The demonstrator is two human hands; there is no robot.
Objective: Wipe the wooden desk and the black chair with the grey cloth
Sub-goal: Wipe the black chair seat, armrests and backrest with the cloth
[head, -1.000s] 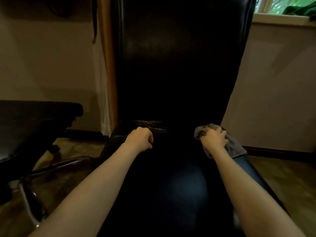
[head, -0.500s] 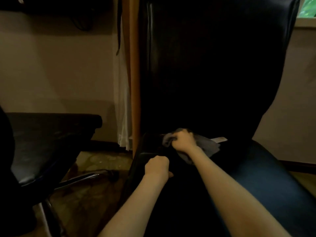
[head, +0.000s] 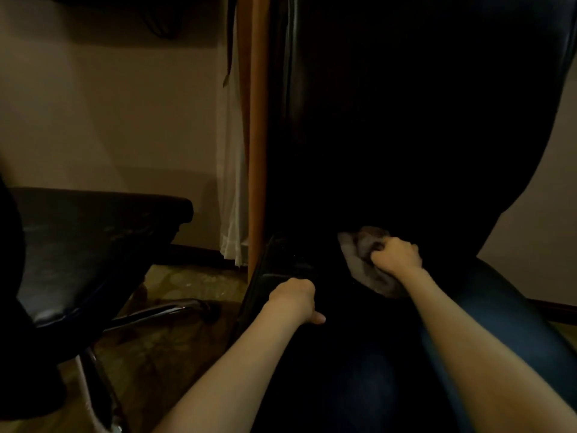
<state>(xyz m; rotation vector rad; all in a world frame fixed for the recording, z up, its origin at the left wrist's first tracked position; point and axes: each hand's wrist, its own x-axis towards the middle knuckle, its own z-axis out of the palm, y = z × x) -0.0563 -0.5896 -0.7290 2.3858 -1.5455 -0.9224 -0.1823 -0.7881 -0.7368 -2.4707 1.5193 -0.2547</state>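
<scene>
1. The black chair point(head: 406, 135) filled the centre and right of my head view. Its tall backrest stood upright and its seat ran toward the camera, very dark, with a faint blue sheen on the right side.
2. A pale wall point(head: 109, 120) lay behind, in dim light.
3. A second dark chair point(head: 93, 245) stood to the left, apart from the first, with a chrome base leg point(head: 156, 314) showing above the patterned floor point(head: 187, 282).
4. A white curtain point(head: 232, 198) hung beside an orange-brown upright strip point(head: 255, 151), just left of the backrest.
5. Both bare forearms reached forward over the seat.
6. The grey cloth point(head: 359, 260) lay bunched where the seat met the backrest, left of centre, touching the upholstery.
7. The right hand point(head: 396, 257) was on the cloth, with its fingers clamped round a fold of it.
8. The left hand point(head: 293, 300) sat at the seat's left edge, fingers curled under and thumb pointing right. I could not tell whether they clasped the edge or merely rested there.
</scene>
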